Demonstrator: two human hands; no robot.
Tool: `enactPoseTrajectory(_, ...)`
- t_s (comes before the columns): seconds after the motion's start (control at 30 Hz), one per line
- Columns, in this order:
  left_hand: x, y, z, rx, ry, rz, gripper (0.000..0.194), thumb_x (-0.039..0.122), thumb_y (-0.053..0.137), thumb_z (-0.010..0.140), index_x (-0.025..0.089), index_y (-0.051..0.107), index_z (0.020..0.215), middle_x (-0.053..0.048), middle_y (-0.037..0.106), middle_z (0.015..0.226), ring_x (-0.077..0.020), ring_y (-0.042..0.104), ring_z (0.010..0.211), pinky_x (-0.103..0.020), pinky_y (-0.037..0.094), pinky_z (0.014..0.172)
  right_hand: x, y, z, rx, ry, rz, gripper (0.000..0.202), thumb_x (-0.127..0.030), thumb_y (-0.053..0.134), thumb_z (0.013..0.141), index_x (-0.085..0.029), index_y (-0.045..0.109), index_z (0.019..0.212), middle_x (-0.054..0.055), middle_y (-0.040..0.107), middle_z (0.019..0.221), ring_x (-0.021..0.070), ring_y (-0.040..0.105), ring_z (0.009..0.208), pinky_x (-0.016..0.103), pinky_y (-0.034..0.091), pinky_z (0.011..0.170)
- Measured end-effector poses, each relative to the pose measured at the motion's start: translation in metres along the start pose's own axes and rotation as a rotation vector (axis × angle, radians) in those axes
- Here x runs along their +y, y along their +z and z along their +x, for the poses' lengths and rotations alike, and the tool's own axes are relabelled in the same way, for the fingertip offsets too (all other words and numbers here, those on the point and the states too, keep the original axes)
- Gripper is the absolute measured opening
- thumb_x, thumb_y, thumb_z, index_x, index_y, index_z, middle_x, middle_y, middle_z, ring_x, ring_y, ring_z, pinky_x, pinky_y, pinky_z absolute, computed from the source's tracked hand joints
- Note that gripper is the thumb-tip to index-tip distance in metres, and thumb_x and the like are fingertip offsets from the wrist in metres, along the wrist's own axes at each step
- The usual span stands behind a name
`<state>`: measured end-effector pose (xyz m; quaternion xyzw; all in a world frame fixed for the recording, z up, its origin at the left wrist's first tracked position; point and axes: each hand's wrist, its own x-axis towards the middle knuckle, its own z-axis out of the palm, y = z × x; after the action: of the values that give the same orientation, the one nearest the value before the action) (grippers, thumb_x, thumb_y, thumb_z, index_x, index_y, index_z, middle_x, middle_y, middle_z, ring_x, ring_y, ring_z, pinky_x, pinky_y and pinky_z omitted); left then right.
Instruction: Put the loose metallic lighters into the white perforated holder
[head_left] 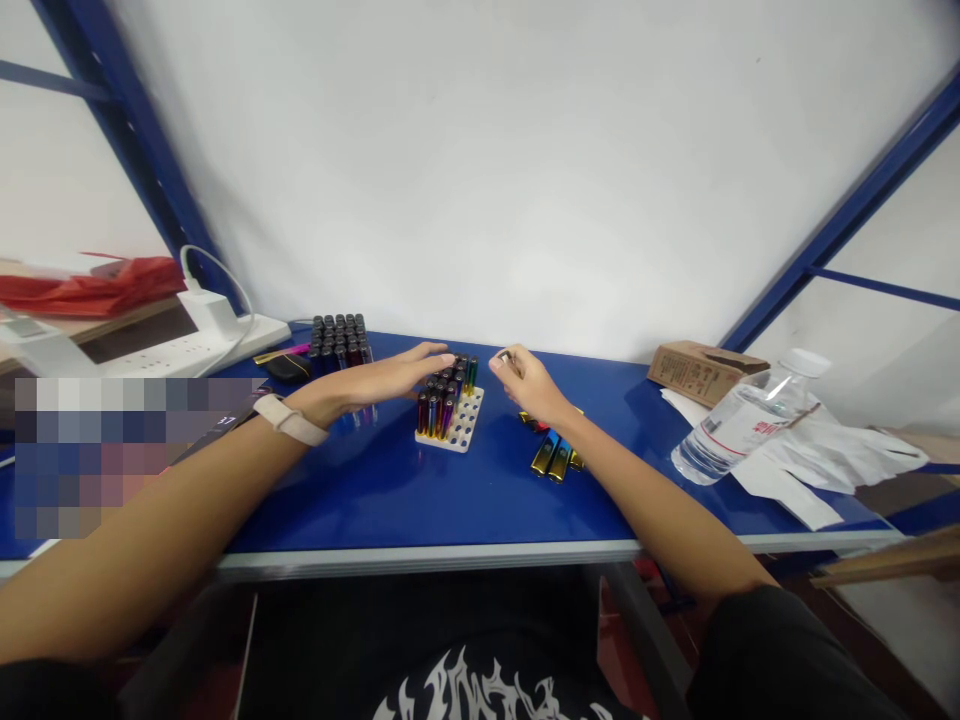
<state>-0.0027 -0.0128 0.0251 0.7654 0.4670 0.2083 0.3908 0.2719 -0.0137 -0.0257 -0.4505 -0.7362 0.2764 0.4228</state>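
Note:
A white perforated tray (466, 425) lies mid-table, with several shiny purple, blue and gold tubes (435, 415) upright in its left and back holes; holes at its front right are bare. My left hand (405, 372) reaches over the tray's back left, fingers extended above the tubes, holding nothing visible. Right of the tray, my right hand (523, 380) pinches a small item with a dark or metallic end (505, 356), mostly hidden by the fingers. Below my right wrist, several blue-and-gold tubes (557, 458) lie flat on the blue table (480, 510).
Behind my left hand stands a block of dark-capped tubes (339, 340), near a black mouse-like object (288, 369). A white power strip (180, 350) is at the left. On the right are a cardboard box (701, 372), a clear bottle (739, 428) and white plastic bags (847, 445).

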Motion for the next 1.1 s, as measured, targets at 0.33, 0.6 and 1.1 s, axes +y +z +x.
enactPoseTrajectory(0.33,0.001,0.000,0.000,-0.031,-0.084,-0.015,0.108,0.095,0.053,0.093,0.037,0.035,0.182,-0.005,0.027,0.191,-0.0449,0.030,0.174,-0.060,0.048,0.131,-0.002,0.003,0.000,-0.003,-0.097,-0.134,0.035,-0.056,0.051,0.112,-0.024,0.065,0.110,0.006,0.076,0.095,0.0231,0.066,0.081,0.038,0.050,0.081)
enactPoseTrajectory(0.6,0.000,0.000,0.000,-0.034,-0.089,-0.001,0.109,0.095,0.053,0.094,0.036,0.032,0.184,-0.006,0.024,0.192,-0.0447,0.028,0.175,-0.061,0.044,0.134,0.006,0.011,0.007,-0.043,-0.051,-0.008,0.038,-0.062,0.061,0.108,-0.025,0.065,0.110,0.004,0.072,0.092,0.0222,0.067,0.079,0.039,0.055,0.082)
enactPoseTrajectory(1.1,-0.012,-0.001,0.005,-0.044,-0.074,-0.005,0.110,0.095,0.053,0.096,0.035,0.029,0.185,-0.007,0.025,0.192,-0.0449,0.029,0.174,-0.060,0.042,0.136,-0.003,0.008,0.010,-0.104,-0.010,-0.128,0.037,-0.059,0.061,0.110,-0.023,0.067,0.114,0.009,0.077,0.098,0.0264,0.072,0.089,0.041,0.054,0.085)
